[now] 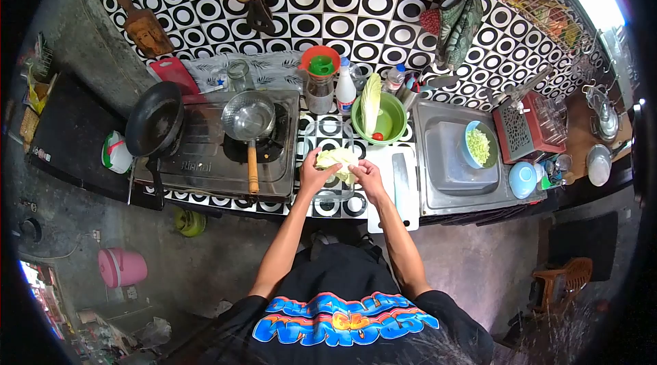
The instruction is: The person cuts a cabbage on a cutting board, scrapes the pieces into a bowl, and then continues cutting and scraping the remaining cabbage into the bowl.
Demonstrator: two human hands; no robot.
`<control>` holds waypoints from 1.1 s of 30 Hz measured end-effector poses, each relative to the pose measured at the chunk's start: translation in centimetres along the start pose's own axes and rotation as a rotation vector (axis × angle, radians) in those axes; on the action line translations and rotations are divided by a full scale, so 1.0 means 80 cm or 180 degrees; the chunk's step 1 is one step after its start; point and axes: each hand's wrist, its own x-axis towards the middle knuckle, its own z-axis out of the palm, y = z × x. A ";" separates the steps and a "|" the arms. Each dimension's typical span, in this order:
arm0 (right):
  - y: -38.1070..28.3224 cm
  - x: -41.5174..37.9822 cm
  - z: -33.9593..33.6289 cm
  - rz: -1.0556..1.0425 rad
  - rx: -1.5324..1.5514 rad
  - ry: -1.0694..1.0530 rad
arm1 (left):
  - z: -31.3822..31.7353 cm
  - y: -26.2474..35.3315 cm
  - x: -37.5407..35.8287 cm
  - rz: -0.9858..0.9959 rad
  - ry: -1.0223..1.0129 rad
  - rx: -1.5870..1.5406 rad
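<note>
A pale green cabbage leaf (pixel 337 158) is held up between my two hands. The fingers of my left hand (pixel 317 175) are closed on its left side, and my right hand (pixel 368 179) pinches its right edge. Beneath the leaf stands a clear glass container (pixel 327 195) on the patterned tiles, partly hidden by my hands. To the right lies a white cutting board (pixel 412 194) with a wide-bladed knife (pixel 400 180) on it. Behind my hands, a green bowl (pixel 399 121) holds a napa cabbage piece (pixel 371 105) and a tomato (pixel 377 136).
On the left, a gas stove (pixel 205 172) bears a saucepan (pixel 249 116) and a black wok (pixel 155 119). Bottles, including a white one (pixel 345 88), line the wall. A bowl of chopped greens (pixel 478 146) sits on a plastic tub (pixel 448 156) in the sink (pixel 428 119).
</note>
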 end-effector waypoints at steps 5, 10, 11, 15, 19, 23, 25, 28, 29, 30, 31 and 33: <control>-0.011 -0.007 -0.005 -0.0021 -0.0066 -0.0005 | 0.005 0.034 -0.001 -0.0196 -0.0092 -0.0257; -0.013 -0.011 -0.018 0.0004 -0.0097 0.0077 | 0.000 0.009 0.002 -0.0173 -0.0430 -0.0469; -0.013 -0.010 -0.022 -0.0001 -0.0135 0.0047 | -0.002 0.003 0.002 -0.0211 -0.0497 -0.0494; -0.009 -0.007 -0.040 -0.0048 -0.0259 0.0018 | -0.006 0.010 -0.006 -0.0205 -0.0304 -0.0582; -0.010 -0.009 -0.049 -0.0022 -0.0425 -0.0079 | -0.015 0.013 -0.003 -0.0214 -0.0250 -0.0499; -0.001 -0.003 -0.057 -0.0076 -0.0530 -0.0223 | -0.010 0.011 0.002 0.0029 -0.0324 -0.0274; -0.010 -0.002 -0.054 -0.0157 -0.0677 -0.0481 | -0.007 0.011 0.005 -0.0039 -0.0513 -0.0085; -0.023 -0.002 -0.046 -0.0139 -0.0899 -0.0771 | 0.000 0.027 0.007 0.0002 -0.1363 0.0335; -0.027 -0.002 -0.043 -0.0178 -0.0995 -0.0853 | 0.003 0.034 0.005 0.0298 -0.1557 0.0309; -0.029 -0.002 -0.042 -0.0221 -0.1091 -0.0928 | 0.006 0.034 0.005 0.0139 -0.1590 0.0302; -0.032 0.000 -0.039 -0.0273 -0.1149 -0.0984 | 0.008 0.035 0.007 -0.0005 -0.1625 0.0299; -0.036 0.001 -0.035 -0.0340 -0.1202 -0.0811 | 0.011 0.035 0.008 -0.0034 -0.1523 0.0162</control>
